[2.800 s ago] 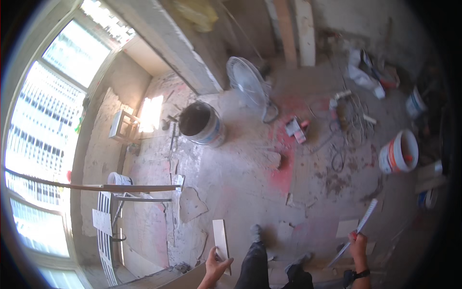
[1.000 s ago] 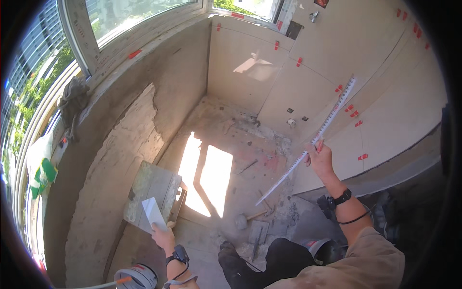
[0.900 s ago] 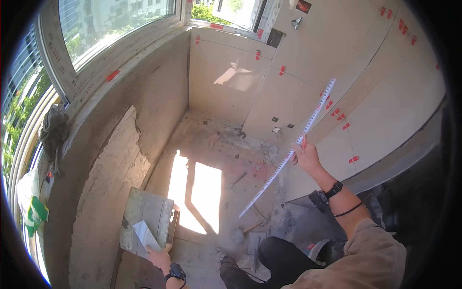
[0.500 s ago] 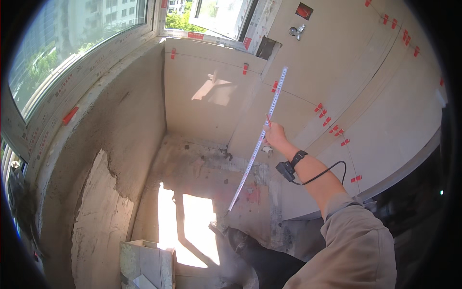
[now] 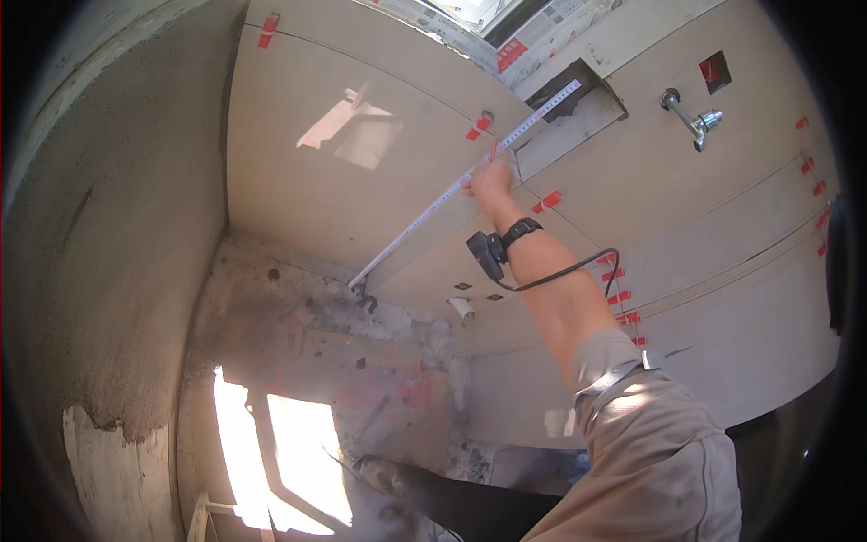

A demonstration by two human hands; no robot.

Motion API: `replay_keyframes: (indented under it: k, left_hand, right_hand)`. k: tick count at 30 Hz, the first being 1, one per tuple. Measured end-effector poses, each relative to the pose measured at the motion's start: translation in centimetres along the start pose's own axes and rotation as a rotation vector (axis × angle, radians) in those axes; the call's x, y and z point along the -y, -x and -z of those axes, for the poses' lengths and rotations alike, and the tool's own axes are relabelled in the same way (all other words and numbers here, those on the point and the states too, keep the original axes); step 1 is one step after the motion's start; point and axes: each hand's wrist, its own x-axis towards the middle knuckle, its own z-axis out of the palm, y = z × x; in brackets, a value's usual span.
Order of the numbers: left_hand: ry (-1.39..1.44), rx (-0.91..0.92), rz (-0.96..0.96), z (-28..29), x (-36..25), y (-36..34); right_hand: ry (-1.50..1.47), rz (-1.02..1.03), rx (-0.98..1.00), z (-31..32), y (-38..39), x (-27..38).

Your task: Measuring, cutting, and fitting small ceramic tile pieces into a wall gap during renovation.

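Note:
My right hand (image 5: 489, 181), with a black device strapped at the wrist, is closed on a long white printed measuring rule (image 5: 411, 230) and a slim red stick (image 5: 494, 150), perhaps a pencil. The rule slants across the beige tiled wall (image 5: 284, 185) near its corner seam, from the wall's foot up to a dark rectangular recess (image 5: 555, 86) under the window. I cannot tell whether it touches the tiles. Red spacers (image 5: 548, 200) sit along the joints around my hand. My left hand is out of view.
A plastered wall (image 5: 126, 226) is on the left. A chrome tap (image 5: 695, 122) and white pipe stub (image 5: 463, 312) project from the tiles. Below are a stained floor (image 5: 361, 415) with bright sunlight patches, my dark-clad leg (image 5: 470, 506) and a wooden frame (image 5: 199, 528) at lower left.
I have turned from the bucket-strewn room to this corner and come closer to the tiles. My right hand has raised the rule toward the recess. My left hand with the pale strip has left view.

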Motion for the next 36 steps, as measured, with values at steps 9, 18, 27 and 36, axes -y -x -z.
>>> replay_keyframes:
  k: [9, 18, 27, 36]
  left_hand:
    - [0.029, 0.035, 0.071, 0.6, -3.1, -0.2]
    - [0.085, 0.047, 0.133, 0.7, -2.6, 0.7]
    - [0.126, 0.056, 0.169, 0.5, -2.2, 1.6]
    - [0.173, 0.050, 0.182, 0.2, -2.3, 2.2]
  right_hand:
    - [0.087, -0.052, -0.167, -2.7, -9.8, -4.5]
    - [0.725, 0.566, 0.053, 0.0, -11.0, -3.8]
    - [0.073, -0.197, -0.186, -0.3, -9.8, -0.1]
    - [0.227, -0.158, -0.144, -1.0, -13.2, -3.3]
